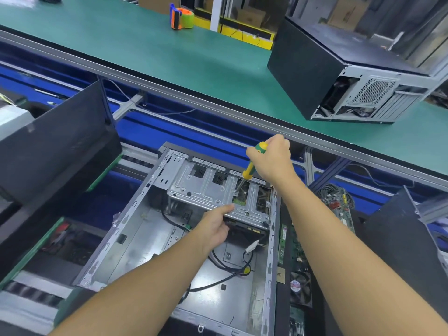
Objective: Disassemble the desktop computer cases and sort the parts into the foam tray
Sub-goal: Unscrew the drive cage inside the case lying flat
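Computer case (135, 251) lies open below the green bench (169, 57); right hand (271, 158) grips a screwdriver (252, 163) on the drive cage (206, 187), left hand (214, 229) holds its edge. A tilted tip may strip the screw (234, 193).

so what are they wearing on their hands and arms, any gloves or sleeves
No gloves: the left hand and right hand are both bare. The left forearm and right forearm are uncovered too, with no sleeve in view. No watch, ring or wristband shows.
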Action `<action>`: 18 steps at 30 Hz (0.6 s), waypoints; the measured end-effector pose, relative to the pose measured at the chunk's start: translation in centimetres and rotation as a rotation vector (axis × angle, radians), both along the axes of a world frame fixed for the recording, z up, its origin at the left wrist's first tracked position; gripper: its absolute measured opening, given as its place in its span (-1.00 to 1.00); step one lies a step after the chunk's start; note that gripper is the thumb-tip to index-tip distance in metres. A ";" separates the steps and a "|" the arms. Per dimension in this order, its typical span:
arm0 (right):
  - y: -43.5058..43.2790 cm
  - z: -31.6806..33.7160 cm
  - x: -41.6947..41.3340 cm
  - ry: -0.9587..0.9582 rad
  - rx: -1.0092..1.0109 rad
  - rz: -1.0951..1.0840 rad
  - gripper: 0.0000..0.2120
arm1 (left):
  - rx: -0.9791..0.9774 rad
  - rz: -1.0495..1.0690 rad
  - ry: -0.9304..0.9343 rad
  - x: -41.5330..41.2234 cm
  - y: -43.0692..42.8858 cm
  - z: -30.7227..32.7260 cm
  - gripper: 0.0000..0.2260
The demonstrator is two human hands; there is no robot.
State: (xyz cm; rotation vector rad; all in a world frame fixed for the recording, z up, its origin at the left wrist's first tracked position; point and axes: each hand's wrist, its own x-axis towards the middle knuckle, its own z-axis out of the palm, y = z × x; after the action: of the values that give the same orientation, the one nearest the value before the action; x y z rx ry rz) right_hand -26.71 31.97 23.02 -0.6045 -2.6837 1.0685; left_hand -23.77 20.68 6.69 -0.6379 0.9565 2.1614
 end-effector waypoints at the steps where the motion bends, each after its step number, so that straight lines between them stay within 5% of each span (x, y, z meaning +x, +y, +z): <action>1: 0.2 0.5 0.0 -0.032 0.017 0.037 -0.65 | -0.001 -0.002 0.000 0.0 0.0 -0.1 -0.66; 11: -0.7 3.4 1.2 -0.203 0.143 0.403 -0.90 | 0.008 -0.013 -0.007 0.0 -0.1 0.0 -0.69; 15: -1.3 2.8 1.0 -0.207 0.486 0.307 -0.67 | 0.014 -0.028 -0.011 0.1 -0.2 0.4 -0.73; 18: -1.2 2.7 0.7 -0.186 0.617 0.341 -0.75 | 0.018 -0.026 -0.009 0.2 -0.2 0.6 -0.82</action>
State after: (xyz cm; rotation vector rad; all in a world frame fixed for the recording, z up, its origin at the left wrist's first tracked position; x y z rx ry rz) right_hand -25.96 30.78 25.74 -0.1366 -3.1171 0.1905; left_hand -23.58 20.47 7.25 -0.6229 0.9350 2.1399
